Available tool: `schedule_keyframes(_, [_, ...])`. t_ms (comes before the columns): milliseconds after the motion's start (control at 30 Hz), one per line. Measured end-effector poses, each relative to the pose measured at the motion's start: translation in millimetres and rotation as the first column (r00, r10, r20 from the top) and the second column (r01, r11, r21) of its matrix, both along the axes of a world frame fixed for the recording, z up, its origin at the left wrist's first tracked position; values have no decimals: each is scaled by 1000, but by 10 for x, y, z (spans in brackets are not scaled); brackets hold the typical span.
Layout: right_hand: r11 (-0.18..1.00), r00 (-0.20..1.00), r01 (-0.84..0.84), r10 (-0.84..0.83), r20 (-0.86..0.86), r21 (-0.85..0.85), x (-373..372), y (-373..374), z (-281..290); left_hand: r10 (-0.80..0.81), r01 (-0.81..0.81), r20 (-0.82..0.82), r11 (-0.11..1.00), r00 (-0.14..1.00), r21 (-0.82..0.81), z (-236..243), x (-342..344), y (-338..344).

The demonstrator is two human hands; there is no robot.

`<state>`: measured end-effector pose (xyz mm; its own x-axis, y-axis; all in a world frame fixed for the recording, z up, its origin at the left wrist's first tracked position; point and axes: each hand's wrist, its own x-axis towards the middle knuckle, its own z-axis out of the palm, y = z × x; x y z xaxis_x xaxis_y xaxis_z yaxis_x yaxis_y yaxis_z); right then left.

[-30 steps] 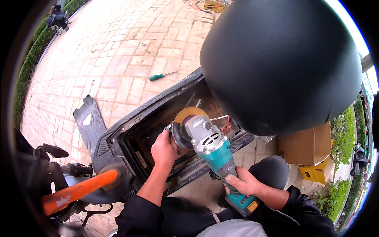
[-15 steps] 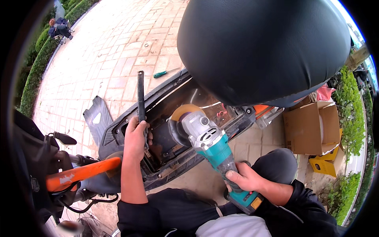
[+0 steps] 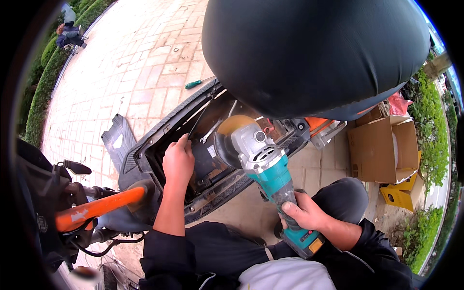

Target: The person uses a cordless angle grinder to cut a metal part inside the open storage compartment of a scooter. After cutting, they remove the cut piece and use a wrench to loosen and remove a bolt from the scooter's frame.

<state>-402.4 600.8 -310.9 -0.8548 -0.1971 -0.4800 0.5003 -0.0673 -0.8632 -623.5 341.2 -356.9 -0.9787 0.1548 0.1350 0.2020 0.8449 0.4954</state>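
Note:
My right hand (image 3: 302,212) is closed around the handle of a teal and silver angle grinder (image 3: 273,176), whose tan disc (image 3: 232,124) is over the vehicle's open floorboard compartment (image 3: 169,174). My left hand (image 3: 179,162), left of the grinder, has its fingers closed on the end of a thin black strip (image 3: 197,121) slanting up along the compartment. A silver wrench-like piece (image 3: 209,134) lies beside it, partly behind the grinder. A grey floor panel (image 3: 116,142) lies on the paving left of the compartment, and a green-handled screwdriver (image 3: 192,84) lies beyond it.
A large black padded seat (image 3: 314,48) overhangs the top right. An orange frame tube (image 3: 99,211) is at lower left. Cardboard boxes (image 3: 377,150) stand beside plants (image 3: 430,135) at right. A seated person (image 3: 70,37) is far off at top left by a hedge (image 3: 46,96).
My left hand moved from the grinder's guard to holding the black strip upright, then lowered it into the compartment. The view shifted, showing more of the boxes at right.

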Motion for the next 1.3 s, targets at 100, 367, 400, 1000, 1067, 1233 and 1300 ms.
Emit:
schedule_keyframes(100, [1000,1000,7,-7,1,4,18,1,30,-12,14,-15,994,1000,105,150,46,119])
schedule_keyframes(367, [1000,1000,-21,21,15,16,-37,-4,0,53,-45,-38,980,998,194,142,6,154])
schedule_keyframes(400, [999,1000,-21,20,16,29,-39,-2,12,73,-58,-51,966,996,253,151,10,176])
schedule_keyframes(1000, [1000,999,-9,9,38,-10,-63,-81,-35,198,-206,58,922,978,329,65,-90,-131])
schedule_keyframes(1067, [1000,999,-5,6,43,-15,-72,-104,-52,230,-281,185,900,955,333,97,-106,-193])
schedule_keyframes(1233, [1000,996,12,-11,85,-15,-95,-144,-47,240,-311,221,867,945,390,213,-81,-317])
schedule_keyframes(1300, [999,996,24,-21,92,-35,-110,-155,-75,236,-314,222,835,946,451,191,-62,-353])
